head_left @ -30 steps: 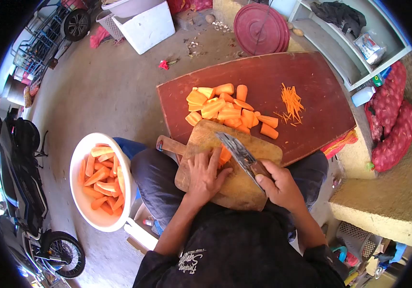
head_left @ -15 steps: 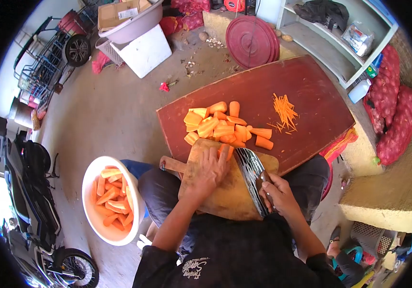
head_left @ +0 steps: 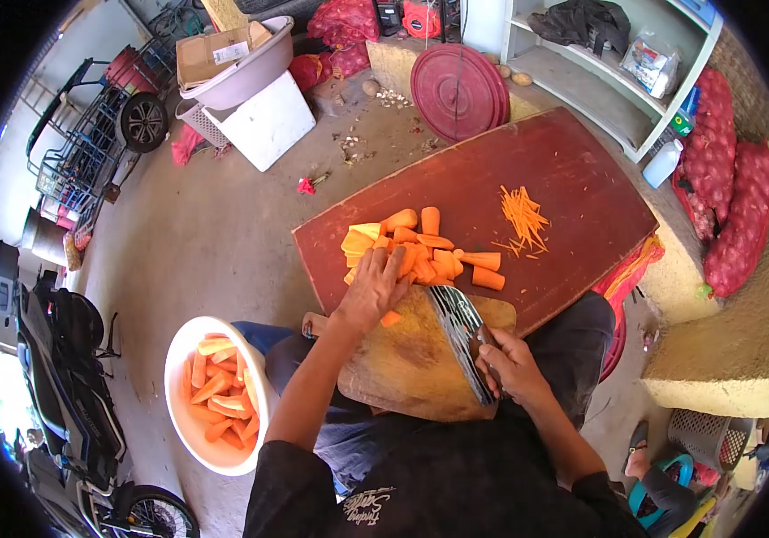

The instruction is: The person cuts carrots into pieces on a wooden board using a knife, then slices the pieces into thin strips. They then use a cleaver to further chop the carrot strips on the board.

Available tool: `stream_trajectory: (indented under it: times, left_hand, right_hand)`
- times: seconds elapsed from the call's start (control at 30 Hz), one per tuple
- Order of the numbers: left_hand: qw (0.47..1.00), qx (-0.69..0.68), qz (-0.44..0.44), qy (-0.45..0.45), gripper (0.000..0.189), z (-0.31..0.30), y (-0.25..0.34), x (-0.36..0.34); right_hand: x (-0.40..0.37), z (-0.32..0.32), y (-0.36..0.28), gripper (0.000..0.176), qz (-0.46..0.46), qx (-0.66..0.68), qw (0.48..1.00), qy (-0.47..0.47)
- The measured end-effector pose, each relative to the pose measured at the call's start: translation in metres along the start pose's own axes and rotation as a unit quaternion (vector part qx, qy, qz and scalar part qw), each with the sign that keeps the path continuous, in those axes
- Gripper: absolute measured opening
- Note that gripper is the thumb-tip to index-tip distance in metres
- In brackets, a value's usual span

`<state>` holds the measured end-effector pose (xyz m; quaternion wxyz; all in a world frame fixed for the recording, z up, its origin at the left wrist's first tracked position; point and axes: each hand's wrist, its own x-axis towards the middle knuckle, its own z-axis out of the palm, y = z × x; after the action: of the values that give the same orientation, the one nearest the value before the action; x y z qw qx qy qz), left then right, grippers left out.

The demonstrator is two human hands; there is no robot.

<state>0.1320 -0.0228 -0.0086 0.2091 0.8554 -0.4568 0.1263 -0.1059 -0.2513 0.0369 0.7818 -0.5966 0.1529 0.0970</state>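
L hand (head_left: 374, 291) moved to carrot pile (head_left: 419, 255), mid-frame; cutting prob. paused.
L grip: can't tell; R hand (head_left: 512, 366) holds knife (head_left: 460, 330).

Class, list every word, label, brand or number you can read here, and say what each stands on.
No text reads clearly.
Shirt print: white lettering, too small and blurred.
Box label: too small.
Shelf packet: print too blurred.
Motorbike: side lettering too blurred.

Two hands (head_left: 512, 363), one knife (head_left: 456, 330), one board (head_left: 393, 368); carrot chunks (head_left: 422, 257) on tabletop (head_left: 582, 197), perhaps over dozen.
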Motion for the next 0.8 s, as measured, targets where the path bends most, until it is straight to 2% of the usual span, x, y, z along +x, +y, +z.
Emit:
stream_trajectory:
  times: [0.1,0.2,0.4,0.5,0.6,0.7,0.8]
  left_hand:
    - [1.000,-0.027,0.010,0.007,0.064,0.000,-0.004,0.002]
    - [0.996,-0.075,-0.011,0.050,0.065,-0.004,0.004,-0.002]
    - [0.995,-0.064,-0.037,0.062,0.068,-0.023,0.031,-0.014]
    - [0.997,-0.047,-0.063,0.013,0.070,-0.043,0.058,-0.038]
    - [0.991,0.001,-0.121,-0.047,0.074,-0.046,0.095,-0.070]
    - [0.983,-0.068,-0.173,-0.005,0.076,-0.035,0.117,-0.091]
    - [0.974,-0.100,-0.203,0.030,0.079,-0.031,0.113,-0.095]
  right_hand:
    - [-0.001,-0.002,0.004,0.022,-0.016,-0.014,1.000,-0.003]
    - [-0.001,-0.004,0.005,0.024,0.007,-0.020,1.000,0.009]
    - [0.001,-0.007,0.006,0.027,0.020,-0.003,1.000,0.006]
    - [-0.002,-0.009,0.005,0.030,0.012,-0.031,0.999,-0.002]
    - [-0.010,-0.006,-0.008,0.030,0.022,-0.086,0.996,-0.008]
    - [-0.011,-0.002,-0.020,0.029,0.019,-0.166,0.986,-0.020]
    - [-0.007,0.006,-0.024,0.026,-0.073,-0.245,0.966,-0.030]
